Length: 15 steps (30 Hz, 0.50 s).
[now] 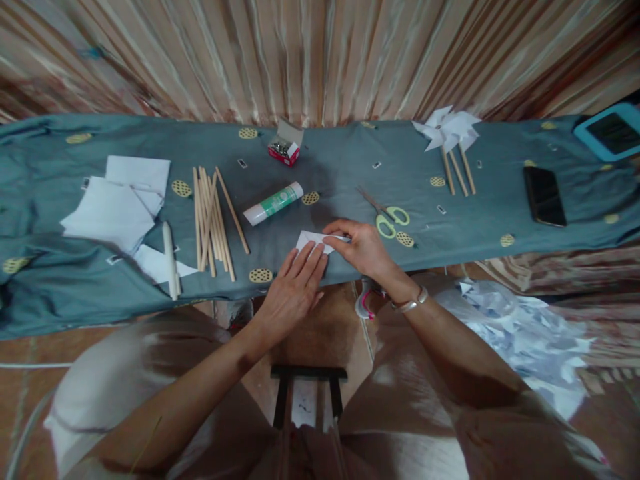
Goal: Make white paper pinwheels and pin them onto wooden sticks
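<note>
A small folded piece of white paper lies at the front edge of the cloth-covered table, under both hands. My left hand rests flat on its near side, fingers stretched out. From the right, my right hand pinches the paper's right end between thumb and fingers. A glue stick with a green label lies just beyond the paper. Scissors with light green handles lie beyond my right hand, blades pointing away. Several wooden sticks are heaped to the left.
White paper sheets and a white pen-like tool lie at left. A red box of metal pins stands open at the back. Paper pinwheels, a black phone and a blue-framed device are at right. Paper scraps fill a bag below.
</note>
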Motion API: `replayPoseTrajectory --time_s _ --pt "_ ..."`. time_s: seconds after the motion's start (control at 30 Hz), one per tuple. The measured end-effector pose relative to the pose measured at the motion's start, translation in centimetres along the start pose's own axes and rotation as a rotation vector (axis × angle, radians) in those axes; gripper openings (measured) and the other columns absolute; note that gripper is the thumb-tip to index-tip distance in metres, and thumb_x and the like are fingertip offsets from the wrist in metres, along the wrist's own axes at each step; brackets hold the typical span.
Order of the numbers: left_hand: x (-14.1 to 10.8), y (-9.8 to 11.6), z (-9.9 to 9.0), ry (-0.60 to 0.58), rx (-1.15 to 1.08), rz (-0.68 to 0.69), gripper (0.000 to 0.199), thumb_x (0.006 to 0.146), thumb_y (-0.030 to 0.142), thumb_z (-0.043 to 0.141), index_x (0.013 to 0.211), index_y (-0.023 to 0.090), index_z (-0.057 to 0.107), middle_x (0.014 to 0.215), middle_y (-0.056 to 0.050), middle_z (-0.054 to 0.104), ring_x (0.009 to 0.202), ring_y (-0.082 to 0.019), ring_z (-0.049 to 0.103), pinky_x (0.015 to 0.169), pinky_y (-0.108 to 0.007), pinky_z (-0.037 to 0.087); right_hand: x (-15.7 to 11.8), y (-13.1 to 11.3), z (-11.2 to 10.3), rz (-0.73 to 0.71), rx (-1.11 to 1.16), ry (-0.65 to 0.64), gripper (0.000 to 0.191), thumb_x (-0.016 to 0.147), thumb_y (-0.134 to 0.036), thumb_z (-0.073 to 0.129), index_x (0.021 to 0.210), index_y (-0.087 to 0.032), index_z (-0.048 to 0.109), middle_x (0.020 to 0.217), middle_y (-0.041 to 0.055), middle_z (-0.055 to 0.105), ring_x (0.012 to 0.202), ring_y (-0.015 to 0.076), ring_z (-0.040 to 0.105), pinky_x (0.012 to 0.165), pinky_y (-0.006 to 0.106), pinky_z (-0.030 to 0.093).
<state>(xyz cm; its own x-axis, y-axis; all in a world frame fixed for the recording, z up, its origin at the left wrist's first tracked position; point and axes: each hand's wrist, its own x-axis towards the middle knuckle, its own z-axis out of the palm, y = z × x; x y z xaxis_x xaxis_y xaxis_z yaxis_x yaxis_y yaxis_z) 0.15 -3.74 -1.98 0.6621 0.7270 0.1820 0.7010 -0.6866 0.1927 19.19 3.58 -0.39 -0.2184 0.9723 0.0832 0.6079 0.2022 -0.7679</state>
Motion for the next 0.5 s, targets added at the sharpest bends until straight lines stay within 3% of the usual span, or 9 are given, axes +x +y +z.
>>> replayPoseTrajectory --time_s 0.5 --pt "-0.18 0.04 0.21 -0.042 -0.006 -0.028 0.063 0.095 0.027 0.051 0.149 0.003 0.031 0.158 -0.025 0.035 0.151 -0.036 0.023 0.120 -0.055 0.027 0.21 -0.57 -0.01 -0.003 -0.063 -0.031 0.010 0.084 -0.020 0.069 0.092 -0.021 0.075 0.091 0.0020 0.078 0.083 0.0184 0.071 0.079 0.030 0.052"
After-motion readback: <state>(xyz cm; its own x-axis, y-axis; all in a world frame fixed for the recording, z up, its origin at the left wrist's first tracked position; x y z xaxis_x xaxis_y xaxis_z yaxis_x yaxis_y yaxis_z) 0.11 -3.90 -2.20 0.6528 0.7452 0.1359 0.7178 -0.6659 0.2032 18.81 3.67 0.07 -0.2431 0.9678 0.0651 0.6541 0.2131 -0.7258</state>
